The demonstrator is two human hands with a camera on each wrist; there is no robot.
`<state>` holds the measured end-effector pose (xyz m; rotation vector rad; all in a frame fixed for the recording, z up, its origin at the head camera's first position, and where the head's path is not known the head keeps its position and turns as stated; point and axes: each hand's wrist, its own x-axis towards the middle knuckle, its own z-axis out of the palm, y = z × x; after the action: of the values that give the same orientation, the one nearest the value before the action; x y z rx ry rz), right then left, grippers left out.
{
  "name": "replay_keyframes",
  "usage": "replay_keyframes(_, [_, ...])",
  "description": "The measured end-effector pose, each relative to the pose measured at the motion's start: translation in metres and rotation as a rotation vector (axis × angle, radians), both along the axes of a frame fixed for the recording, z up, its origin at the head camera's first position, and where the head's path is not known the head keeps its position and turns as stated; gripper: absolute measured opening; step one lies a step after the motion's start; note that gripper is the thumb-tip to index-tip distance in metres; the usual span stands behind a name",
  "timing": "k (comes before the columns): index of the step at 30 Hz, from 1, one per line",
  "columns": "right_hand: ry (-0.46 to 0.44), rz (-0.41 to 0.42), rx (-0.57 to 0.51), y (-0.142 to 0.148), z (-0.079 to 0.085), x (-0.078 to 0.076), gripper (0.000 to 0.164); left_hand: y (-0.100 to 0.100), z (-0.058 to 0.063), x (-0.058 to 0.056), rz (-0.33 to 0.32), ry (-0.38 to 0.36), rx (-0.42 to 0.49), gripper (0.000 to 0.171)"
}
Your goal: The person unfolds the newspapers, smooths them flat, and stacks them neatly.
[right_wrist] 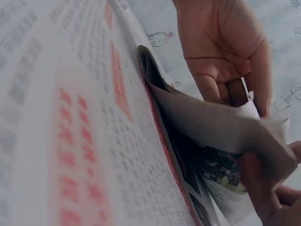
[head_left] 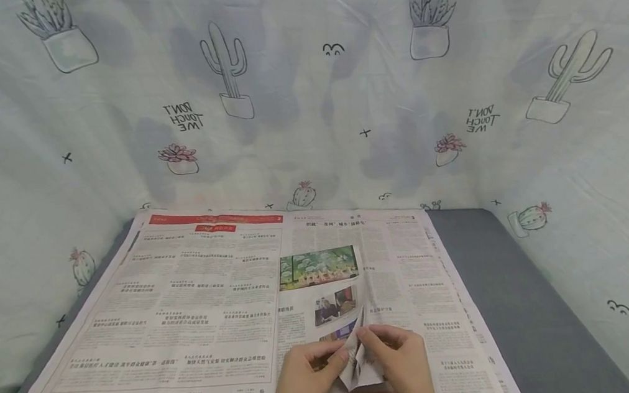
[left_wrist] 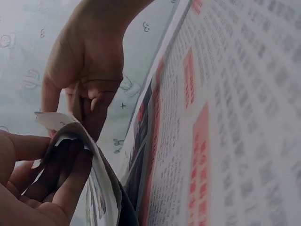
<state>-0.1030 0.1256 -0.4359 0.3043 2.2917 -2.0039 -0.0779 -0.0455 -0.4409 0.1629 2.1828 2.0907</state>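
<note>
A folded piece of newspaper (head_left: 368,370) stands partly raised between my two hands, low in the head view and over the spread newspaper. My left hand (head_left: 312,379) pinches its left side with thumb and fingers. On the other side, my right hand (head_left: 400,359) grips the upper part, its thumb and index close to the fold. From the left wrist, the paper (left_wrist: 101,169) curves over the fingers of the left hand (left_wrist: 42,188). The right wrist view shows layered paper (right_wrist: 207,117) with open folds; the right hand (right_wrist: 268,202) holds its near corner.
Newspaper sheets (head_left: 191,332) with text and photos cover most of the grey table (head_left: 517,303), which shows along the right side. A pale curtain (head_left: 306,97) printed with potted cacti surrounds the table at the back and both sides.
</note>
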Motion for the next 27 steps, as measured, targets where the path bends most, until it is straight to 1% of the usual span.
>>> replay_keyframes(3, [-0.011, 0.048, -0.059, 0.004, 0.001, 0.000, 0.037, 0.000, 0.000, -0.001, 0.024, -0.007, -0.026, 0.030])
replay_keyframes(7, [-0.024, 0.120, -0.083, 0.008, 0.001, -0.001, 0.031, 0.001, 0.000, -0.001, 0.040, -0.001, -0.052, 0.038])
replay_keyframes(9, [-0.018, 0.131, -0.096, 0.008, 0.000, -0.001, 0.029, 0.002, 0.001, -0.001, 0.038, -0.004, -0.062, 0.044])
replay_keyframes(11, [0.000, 0.130, -0.118, 0.006, -0.002, -0.001, 0.028, 0.004, 0.002, 0.000, 0.031, 0.008, -0.084, 0.050])
replay_keyframes(13, [0.035, 0.124, -0.135, 0.003, -0.003, 0.000, 0.027, 0.006, 0.003, 0.000, 0.016, 0.007, -0.087, 0.059])
replay_keyframes(16, [0.073, 0.120, -0.144, 0.001, -0.002, 0.002, 0.026, 0.004, 0.004, 0.000, 0.005, 0.034, -0.116, 0.065])
replay_keyframes(19, [0.078, 0.085, -0.138, 0.002, 0.000, 0.002, 0.027, -0.003, 0.008, -0.001, 0.039, 0.057, -0.146, 0.069])
replay_keyframes(21, [0.061, 0.046, -0.126, 0.006, 0.002, 0.001, 0.028, -0.011, 0.012, -0.001, 0.087, 0.072, -0.153, 0.072])
replay_keyframes(25, [0.081, -0.019, -0.070, 0.021, 0.005, -0.005, 0.030, -0.037, 0.021, 0.000, 0.192, 0.081, -0.151, 0.072])
replay_keyframes(27, [0.117, -0.033, -0.016, 0.032, 0.006, -0.009, 0.035, -0.054, 0.025, 0.002, 0.246, 0.088, -0.168, 0.068])
